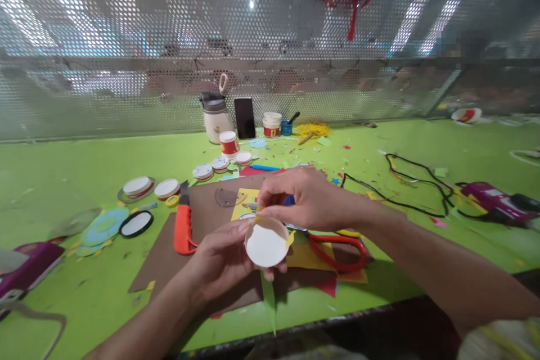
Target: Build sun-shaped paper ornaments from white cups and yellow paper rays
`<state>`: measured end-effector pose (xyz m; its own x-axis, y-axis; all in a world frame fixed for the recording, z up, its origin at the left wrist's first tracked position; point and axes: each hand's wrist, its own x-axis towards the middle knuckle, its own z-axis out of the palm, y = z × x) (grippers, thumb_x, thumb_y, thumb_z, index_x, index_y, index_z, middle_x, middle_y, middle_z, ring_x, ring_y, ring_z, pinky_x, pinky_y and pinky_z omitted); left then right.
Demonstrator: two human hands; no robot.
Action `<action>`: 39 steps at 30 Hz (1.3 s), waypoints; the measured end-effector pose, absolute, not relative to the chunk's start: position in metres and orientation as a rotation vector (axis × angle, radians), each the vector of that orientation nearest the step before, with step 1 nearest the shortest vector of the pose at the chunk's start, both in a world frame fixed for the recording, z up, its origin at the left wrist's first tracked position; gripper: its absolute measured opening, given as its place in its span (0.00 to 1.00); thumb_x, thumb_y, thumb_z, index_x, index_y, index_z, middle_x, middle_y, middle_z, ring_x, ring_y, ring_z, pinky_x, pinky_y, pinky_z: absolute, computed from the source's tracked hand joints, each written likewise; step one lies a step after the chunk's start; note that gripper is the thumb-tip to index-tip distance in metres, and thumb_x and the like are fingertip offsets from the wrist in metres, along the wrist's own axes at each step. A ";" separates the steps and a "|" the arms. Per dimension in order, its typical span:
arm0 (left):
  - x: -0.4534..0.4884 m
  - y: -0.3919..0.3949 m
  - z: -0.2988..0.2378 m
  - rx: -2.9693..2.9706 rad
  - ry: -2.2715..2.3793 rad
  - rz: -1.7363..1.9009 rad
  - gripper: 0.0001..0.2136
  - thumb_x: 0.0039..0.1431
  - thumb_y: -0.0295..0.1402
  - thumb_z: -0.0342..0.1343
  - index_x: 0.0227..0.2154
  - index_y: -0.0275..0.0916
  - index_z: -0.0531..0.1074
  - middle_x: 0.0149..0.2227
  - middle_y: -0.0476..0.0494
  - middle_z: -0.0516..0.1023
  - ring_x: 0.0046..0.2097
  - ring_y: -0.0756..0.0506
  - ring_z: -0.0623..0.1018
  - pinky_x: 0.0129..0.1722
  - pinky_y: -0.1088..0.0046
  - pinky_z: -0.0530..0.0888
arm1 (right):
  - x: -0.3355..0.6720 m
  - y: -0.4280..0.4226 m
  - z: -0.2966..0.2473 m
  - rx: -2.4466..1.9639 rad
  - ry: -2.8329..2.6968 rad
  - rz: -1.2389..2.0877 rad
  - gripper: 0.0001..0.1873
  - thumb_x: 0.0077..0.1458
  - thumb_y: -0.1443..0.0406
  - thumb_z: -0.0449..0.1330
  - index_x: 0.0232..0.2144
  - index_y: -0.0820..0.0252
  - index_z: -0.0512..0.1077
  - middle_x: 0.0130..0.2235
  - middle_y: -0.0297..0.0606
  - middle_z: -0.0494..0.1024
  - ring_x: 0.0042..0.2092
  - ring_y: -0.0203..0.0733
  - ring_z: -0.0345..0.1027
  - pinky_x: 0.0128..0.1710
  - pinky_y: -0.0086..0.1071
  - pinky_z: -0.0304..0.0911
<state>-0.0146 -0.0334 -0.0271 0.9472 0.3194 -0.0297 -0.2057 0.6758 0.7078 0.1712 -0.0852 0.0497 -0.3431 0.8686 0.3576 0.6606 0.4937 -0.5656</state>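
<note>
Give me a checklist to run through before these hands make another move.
1. Left hand supports the round white piece: ok.
2. Right hand is at the white piece's rim: ok. What its fingertips grip: cannot tell, the fingers hide it.
3. Yellow tab shows at the white piece's right edge: ok. How firmly it sticks: cannot tell.
4. Orange-handled cutter well away from the hands: not ok, it lies close by the left hand.
5. Red-handled scissors shut: cannot tell, partly covered.

White disc [266, 246] in left grip [223, 257] above brown cardboard [157, 261]
</note>
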 end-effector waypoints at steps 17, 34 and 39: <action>-0.013 -0.036 -0.025 0.683 0.313 0.366 0.14 0.55 0.36 0.58 0.38 0.29 0.77 0.32 0.33 0.80 0.32 0.39 0.80 0.25 0.72 0.76 | 0.173 -0.087 0.040 -1.146 -2.088 0.280 0.03 0.54 0.70 0.60 0.28 0.62 0.72 0.29 0.33 0.77 0.29 0.32 0.66 0.29 0.25 0.58; -0.014 -0.035 -0.022 0.689 0.338 0.343 0.14 0.53 0.39 0.59 0.37 0.33 0.78 0.33 0.36 0.81 0.32 0.40 0.80 0.24 0.73 0.76 | 0.178 -0.088 0.034 -1.139 -1.918 0.594 0.04 0.58 0.67 0.58 0.32 0.61 0.71 0.33 0.35 0.76 0.32 0.34 0.69 0.33 0.28 0.66; -0.013 -0.035 -0.023 0.692 0.316 0.364 0.14 0.54 0.38 0.59 0.37 0.33 0.77 0.32 0.35 0.81 0.31 0.41 0.80 0.24 0.73 0.76 | 0.179 -0.087 0.035 -1.176 -1.962 0.580 0.04 0.58 0.66 0.58 0.32 0.62 0.72 0.31 0.34 0.76 0.31 0.33 0.69 0.32 0.28 0.64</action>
